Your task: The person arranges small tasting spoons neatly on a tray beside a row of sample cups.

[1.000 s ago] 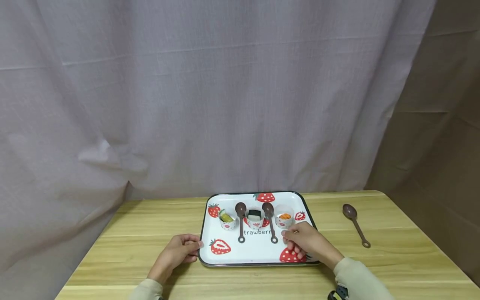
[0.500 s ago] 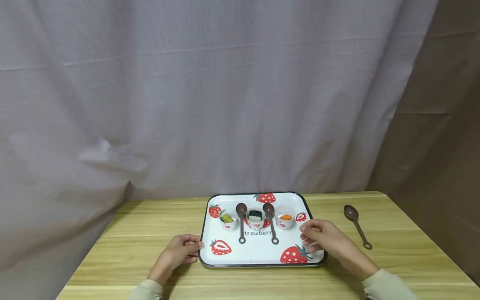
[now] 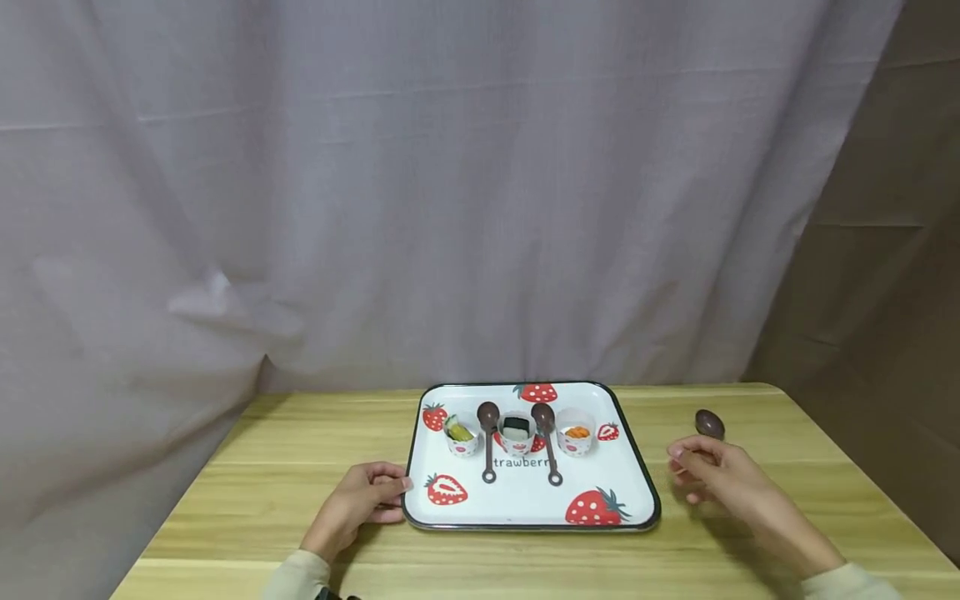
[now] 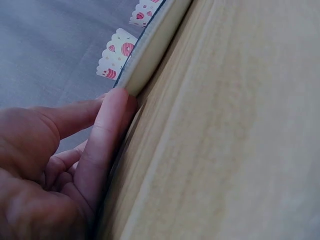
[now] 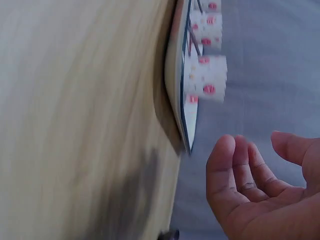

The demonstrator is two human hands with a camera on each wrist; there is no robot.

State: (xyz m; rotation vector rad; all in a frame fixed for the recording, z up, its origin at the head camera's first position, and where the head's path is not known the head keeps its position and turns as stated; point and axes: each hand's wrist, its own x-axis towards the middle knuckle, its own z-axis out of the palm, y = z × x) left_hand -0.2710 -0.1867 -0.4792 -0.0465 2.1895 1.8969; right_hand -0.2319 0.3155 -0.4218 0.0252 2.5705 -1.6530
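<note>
My left hand [image 3: 360, 504] grips the left rim of a white strawberry-print tray [image 3: 517, 507], thumb over the edge. In the left wrist view its fingers [image 4: 107, 125] pinch that rim. Three printed paper cups stand on the tray: one with green food [image 3: 461, 437], one with a rice ball [image 3: 516, 433] and one with orange pieces [image 3: 576, 433]. Two brown spoons [image 3: 489, 442] lie between the cups. Right of the tray, my right hand [image 3: 723, 483] hovers over the table holding nothing, fingers loosely bent and thumb apart. Beyond it lies a third brown spoon [image 3: 709, 424], its handle hidden behind the hand.
The wooden table [image 3: 300, 433] carries everything. A grey curtain [image 3: 480, 208] hangs along its far edge, and a darker brown cloth [image 3: 862, 333] closes off the right side.
My right hand has left the area by the right-hand cup and moved right, past the tray's edge, towards the loose spoon. The left hand stays on the rim.
</note>
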